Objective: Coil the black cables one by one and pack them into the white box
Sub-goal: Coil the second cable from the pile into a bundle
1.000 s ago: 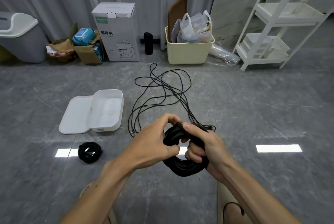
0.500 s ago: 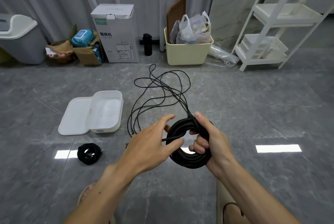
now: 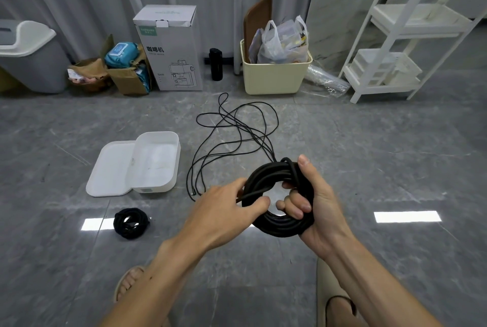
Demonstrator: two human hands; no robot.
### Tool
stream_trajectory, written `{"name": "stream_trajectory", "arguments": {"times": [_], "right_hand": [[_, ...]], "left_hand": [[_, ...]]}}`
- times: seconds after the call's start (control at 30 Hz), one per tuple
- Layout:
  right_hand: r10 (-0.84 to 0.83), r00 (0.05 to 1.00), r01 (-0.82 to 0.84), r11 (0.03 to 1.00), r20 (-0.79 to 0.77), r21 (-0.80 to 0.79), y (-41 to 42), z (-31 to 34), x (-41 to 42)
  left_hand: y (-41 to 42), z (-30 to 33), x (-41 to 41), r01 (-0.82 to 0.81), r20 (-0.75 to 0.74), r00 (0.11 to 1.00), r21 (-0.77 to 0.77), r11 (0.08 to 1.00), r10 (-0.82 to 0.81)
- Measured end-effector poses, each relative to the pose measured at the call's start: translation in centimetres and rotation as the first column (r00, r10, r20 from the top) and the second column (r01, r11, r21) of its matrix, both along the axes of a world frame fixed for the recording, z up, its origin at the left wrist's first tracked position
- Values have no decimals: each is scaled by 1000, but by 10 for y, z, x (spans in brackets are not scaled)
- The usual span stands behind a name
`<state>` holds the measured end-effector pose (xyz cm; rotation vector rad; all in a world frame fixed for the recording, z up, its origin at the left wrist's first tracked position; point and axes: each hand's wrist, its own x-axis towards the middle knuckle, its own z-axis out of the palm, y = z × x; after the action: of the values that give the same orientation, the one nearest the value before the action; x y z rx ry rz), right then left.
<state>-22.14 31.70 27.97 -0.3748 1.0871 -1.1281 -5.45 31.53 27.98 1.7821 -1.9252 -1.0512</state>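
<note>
A thick black cable coil [image 3: 274, 223] hangs in front of me above the floor. My right hand [image 3: 313, 208] grips its right side, fingers curled through the ring and thumb over the top. My left hand [image 3: 224, 210] pinches the cable's loose end at the coil's left side. Loose thin black cables [image 3: 234, 136] sprawl on the floor beyond. A second, smaller coiled black cable [image 3: 130, 222] lies on the floor at the left. The open white box [image 3: 158, 163] sits on the floor left of the loose cables, its lid [image 3: 110, 168] lying beside it.
Along the far wall stand a grey bin [image 3: 29, 57], a cardboard box of items [image 3: 126, 73], a white appliance carton [image 3: 171, 47], a black bottle [image 3: 216, 64] and a cream tub [image 3: 274, 73] with bags. A white shelf rack [image 3: 400, 44] is at the right. My sandalled feet are below.
The coil has turned to face me more and risen slightly. My left hand moved from over the coil to its left side, pinching the loose end.
</note>
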Motion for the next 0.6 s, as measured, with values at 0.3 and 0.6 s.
{"name": "stream_trajectory", "arguments": {"times": [0.3,0.6], "right_hand": [[273,912,-310,947,307,79,4,6,-5],[601,749,-650,748,278,135,2,-2,-16]], "left_hand": [[-7,-8,11,-68,-206,976,10,998,69],[-6,0,23,192,-125,976,95,977,-180]]}}
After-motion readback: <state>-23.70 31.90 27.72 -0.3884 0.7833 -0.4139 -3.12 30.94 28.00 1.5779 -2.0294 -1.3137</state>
